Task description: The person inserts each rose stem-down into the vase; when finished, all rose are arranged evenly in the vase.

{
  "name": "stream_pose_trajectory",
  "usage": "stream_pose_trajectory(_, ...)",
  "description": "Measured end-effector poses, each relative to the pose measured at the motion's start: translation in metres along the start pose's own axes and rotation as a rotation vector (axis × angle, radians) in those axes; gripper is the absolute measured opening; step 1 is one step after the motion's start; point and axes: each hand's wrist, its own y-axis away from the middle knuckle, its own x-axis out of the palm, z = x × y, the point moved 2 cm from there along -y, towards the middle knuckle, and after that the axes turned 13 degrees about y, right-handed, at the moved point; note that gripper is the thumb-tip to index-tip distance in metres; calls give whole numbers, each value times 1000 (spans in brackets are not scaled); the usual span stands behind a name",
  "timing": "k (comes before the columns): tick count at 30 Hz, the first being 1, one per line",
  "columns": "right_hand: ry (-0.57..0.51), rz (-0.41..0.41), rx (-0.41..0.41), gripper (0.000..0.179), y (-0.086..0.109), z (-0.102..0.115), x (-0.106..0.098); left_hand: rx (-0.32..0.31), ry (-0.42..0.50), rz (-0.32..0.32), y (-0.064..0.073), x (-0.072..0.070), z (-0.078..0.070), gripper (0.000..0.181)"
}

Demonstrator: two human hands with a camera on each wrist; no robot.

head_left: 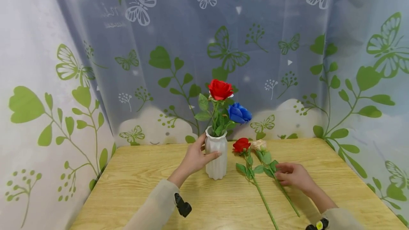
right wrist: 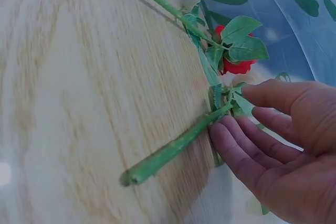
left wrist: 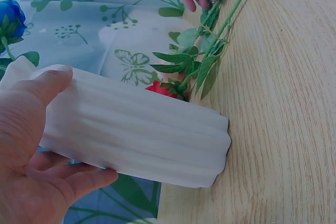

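My left hand (head_left: 196,156) grips the white fluted vase (head_left: 216,162) from its left side, thumb across the front and fingers round the back. The vase stands upright on the table with a red rose (head_left: 220,89) and a blue rose (head_left: 239,113) in it. To its right lie a second red rose (head_left: 241,145) and a cream rose (head_left: 259,145), green stems toward the front. My right hand (head_left: 295,177) is at the cream rose's stem (right wrist: 173,148), just below its leaves. In the right wrist view, its fingertips are right at the stem, with the thumb apart from them.
The wooden table (head_left: 143,173) meets a patterned curtain (head_left: 179,20) along its back edge. More of this cloth with butterflies and leaves hangs on both sides. The lying red rose's stem (head_left: 265,200) runs to the left of my right hand.
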Motion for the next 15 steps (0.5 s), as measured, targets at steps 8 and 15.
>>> stream_pose_trajectory(8, 126, -63, 71, 50, -5, -3, 6, -16, 3, 4, 1, 1, 0, 83)
stream_pose_trajectory(15, 176, -77, 68, 55, -9, -1, 6, -15, 1, -1, 1, 0, 1, 83)
